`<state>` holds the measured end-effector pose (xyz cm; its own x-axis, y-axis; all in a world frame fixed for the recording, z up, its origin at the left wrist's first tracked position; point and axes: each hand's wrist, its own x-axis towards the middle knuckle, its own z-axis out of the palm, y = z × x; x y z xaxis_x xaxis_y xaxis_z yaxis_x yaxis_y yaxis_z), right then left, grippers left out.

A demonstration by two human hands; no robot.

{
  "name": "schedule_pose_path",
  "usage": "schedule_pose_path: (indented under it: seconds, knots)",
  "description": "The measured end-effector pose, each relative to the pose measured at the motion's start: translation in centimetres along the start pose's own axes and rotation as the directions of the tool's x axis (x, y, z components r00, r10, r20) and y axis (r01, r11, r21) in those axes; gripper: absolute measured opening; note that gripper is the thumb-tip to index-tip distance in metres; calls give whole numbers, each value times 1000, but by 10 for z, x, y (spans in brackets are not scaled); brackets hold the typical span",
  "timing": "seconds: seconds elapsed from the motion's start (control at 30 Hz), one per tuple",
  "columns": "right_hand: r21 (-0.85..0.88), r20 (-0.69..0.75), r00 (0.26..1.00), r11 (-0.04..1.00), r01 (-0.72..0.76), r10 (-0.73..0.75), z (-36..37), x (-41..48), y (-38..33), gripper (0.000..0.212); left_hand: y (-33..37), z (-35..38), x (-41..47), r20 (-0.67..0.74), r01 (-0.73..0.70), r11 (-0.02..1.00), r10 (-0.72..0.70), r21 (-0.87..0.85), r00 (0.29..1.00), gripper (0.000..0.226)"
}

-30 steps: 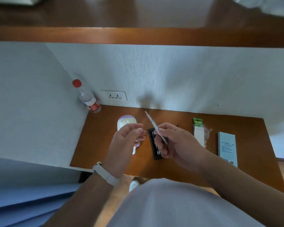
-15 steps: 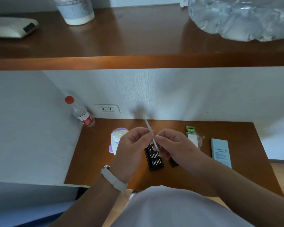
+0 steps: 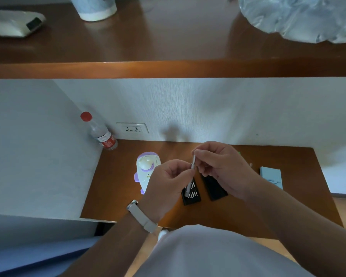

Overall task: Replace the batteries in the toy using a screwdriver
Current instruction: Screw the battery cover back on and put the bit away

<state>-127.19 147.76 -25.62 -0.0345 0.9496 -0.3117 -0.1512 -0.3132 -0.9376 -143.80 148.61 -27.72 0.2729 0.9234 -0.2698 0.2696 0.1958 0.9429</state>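
Observation:
A thin silver screwdriver (image 3: 190,177) stands almost upright above the low wooden table (image 3: 116,186). My left hand (image 3: 167,183) pinches its middle, and my right hand (image 3: 223,166) pinches its top end. Below the hands lies a black tray of screwdriver bits (image 3: 191,193), with its black lid (image 3: 214,187) beside it to the right. The white and purple toy (image 3: 146,168) lies on the table left of my left hand, partly hidden by it.
A red-capped bottle (image 3: 101,132) leans in the back left corner near a wall socket (image 3: 132,128). A pale blue box (image 3: 272,176) lies at the right. Overhead runs a wooden shelf (image 3: 168,68) with a cup (image 3: 94,8), a plastic bag (image 3: 300,17) and a white device (image 3: 14,23).
The screwdriver swung from slanting in my right hand alone to near upright, held by both hands. The head view tilted up, so the shelf top came into sight.

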Motion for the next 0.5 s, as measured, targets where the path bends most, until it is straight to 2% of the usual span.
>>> schedule_pose_path:
  seconds: [0.2, 0.33, 0.5]
  knots:
    - [16, 11, 1000, 1000, -24, 24, 1, 5, 4, 14, -5, -3, -3, 2, 2, 999, -2, 53, 1000, 13]
    - [166, -128, 990, 986, -34, 55, -8, 18, 5, 14, -14, 0, -5, 1, 36, 992, -36, 117, 999, 18]
    - [-72, -123, 990, 994, -81, 72, -25, 30, 24, 13, -38, 0, 3, -115, 138, 989, -132, 48, 985, 12]
